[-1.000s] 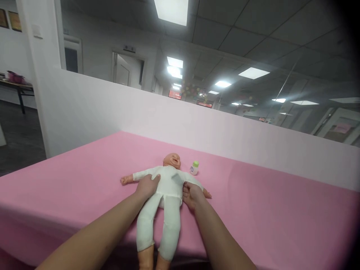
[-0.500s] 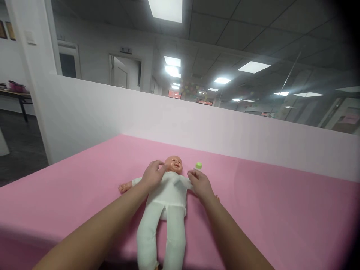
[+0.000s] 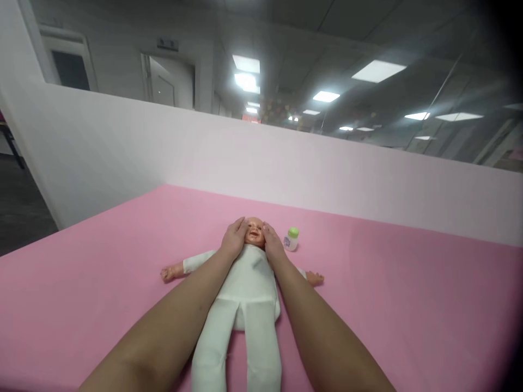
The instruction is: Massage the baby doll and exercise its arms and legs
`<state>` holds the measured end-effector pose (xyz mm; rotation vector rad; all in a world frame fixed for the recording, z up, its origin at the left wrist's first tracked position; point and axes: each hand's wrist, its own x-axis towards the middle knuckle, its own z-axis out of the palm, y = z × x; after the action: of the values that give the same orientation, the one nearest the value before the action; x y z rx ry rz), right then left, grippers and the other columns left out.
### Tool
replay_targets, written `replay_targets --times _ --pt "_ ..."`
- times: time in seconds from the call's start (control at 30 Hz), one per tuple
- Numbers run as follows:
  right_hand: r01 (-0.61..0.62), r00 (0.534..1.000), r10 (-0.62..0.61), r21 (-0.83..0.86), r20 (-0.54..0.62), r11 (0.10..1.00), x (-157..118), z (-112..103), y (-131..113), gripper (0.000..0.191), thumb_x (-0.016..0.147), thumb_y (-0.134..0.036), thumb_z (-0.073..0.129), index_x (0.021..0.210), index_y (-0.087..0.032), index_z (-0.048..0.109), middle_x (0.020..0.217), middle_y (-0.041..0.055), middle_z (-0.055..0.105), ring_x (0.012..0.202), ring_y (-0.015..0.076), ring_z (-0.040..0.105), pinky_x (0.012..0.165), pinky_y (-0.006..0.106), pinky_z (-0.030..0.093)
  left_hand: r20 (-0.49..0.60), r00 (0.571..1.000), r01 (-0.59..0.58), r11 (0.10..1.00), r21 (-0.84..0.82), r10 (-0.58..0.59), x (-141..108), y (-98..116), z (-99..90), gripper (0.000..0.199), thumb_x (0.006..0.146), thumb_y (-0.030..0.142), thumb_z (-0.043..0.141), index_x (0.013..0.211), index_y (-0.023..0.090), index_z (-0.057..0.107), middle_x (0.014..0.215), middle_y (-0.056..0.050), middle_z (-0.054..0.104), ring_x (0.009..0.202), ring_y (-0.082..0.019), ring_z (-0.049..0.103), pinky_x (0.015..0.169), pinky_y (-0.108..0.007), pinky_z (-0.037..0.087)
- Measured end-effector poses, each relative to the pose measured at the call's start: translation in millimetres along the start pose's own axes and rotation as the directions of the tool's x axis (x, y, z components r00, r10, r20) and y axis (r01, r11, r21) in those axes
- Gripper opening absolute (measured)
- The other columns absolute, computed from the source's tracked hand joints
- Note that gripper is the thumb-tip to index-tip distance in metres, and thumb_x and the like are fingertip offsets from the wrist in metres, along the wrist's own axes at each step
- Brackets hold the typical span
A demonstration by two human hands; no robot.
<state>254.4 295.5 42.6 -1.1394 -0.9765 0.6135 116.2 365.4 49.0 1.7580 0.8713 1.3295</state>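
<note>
On its back on the pink table lies a baby doll (image 3: pixel 251 277) in a white top and trousers, face up, arms spread and feet cut off by the lower edge. My left hand (image 3: pixel 234 238) rests along the left side of its head, fingers extended and flat against it. Against the right side of the head lies my right hand (image 3: pixel 273 241), its fingers likewise stretched out. The doll's smiling face (image 3: pixel 255 233) shows between the two hands; the sides of the head are covered. To the right of my right hand stands a small clear bottle (image 3: pixel 291 240) with a green cap.
A pink cover (image 3: pixel 388 294) spreads over the table. Behind it runs a low white wall (image 3: pixel 306 169) with glass above. Past the glass are ceiling lights (image 3: pixel 327 96) and an open door (image 3: pixel 162 84).
Both hands have moved in onto the sides of the doll's head; the right was apart from it before. The bottle, mostly hidden earlier, now shows fully. The camera view has tilted down.
</note>
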Motion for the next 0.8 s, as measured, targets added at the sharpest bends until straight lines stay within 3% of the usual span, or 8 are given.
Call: replay_targets --times 0.13,0.33,0.5,0.67,0.8 --pt "-0.073 0.996 0.072 -0.028 -0.049 0.997 2 -7 -1 0.053 0.089 -0.058 0.060 0.131 -0.025 0.061 0.132 0.0054 0.068 0.122 0.0234 0.062 0.106 0.035 0.049 0.042 0.998 0.045 0.997 0.058 -0.048 2 3 2.9 0.064 0.098 0.064 0.045 0.146 0.022 0.059 0.148 -0.012 0.059 0.139 -0.029 0.052 0.121 -0.042 0.033" --pt "-0.156 0.987 0.154 -0.076 -0.038 0.985 9 -12 -11 0.047 0.089 -0.059 0.060 0.125 -0.028 0.062 0.121 0.0023 0.072 0.111 0.0230 0.067 0.094 0.035 0.055 0.064 0.988 0.134 0.982 0.133 -0.144 -1 13 5.0 0.066 0.100 0.067 0.037 0.145 0.026 0.061 0.148 -0.014 0.057 0.141 -0.029 0.049 0.122 -0.043 0.028" --pt "-0.145 0.989 0.144 -0.086 -0.020 0.986 16 -6 -9 0.047 0.086 -0.057 0.065 0.120 -0.025 0.066 0.120 0.0041 0.074 0.111 0.0240 0.068 0.096 0.036 0.053 0.042 0.996 0.070 0.991 0.112 -0.075 -2 9 1.9 0.064 0.102 0.062 0.037 0.142 0.020 0.063 0.148 -0.014 0.059 0.142 -0.028 0.048 0.122 -0.043 0.030" --pt "-0.112 0.994 0.112 0.002 0.011 0.994 17 -5 4 0.048 0.094 -0.056 0.055 0.126 -0.022 0.064 0.129 0.0055 0.071 0.116 0.0217 0.068 0.098 0.033 0.054 0.054 0.996 0.071 0.997 0.003 -0.071 -2 4 3.5 0.061 0.101 0.061 0.044 0.142 0.021 0.062 0.150 -0.011 0.058 0.141 -0.026 0.051 0.121 -0.040 0.034" --pt "-0.040 0.999 0.040 -0.117 -0.002 0.992 16 -10 4 0.046 0.099 -0.055 0.049 0.126 -0.022 0.068 0.133 0.0058 0.070 0.123 0.0228 0.064 0.108 0.037 0.048 0.053 0.995 0.086 0.996 0.017 -0.087 -5 11 2.8 0.057 0.101 0.059 0.045 0.141 0.022 0.062 0.152 -0.009 0.057 0.143 -0.026 0.049 0.121 -0.039 0.032"
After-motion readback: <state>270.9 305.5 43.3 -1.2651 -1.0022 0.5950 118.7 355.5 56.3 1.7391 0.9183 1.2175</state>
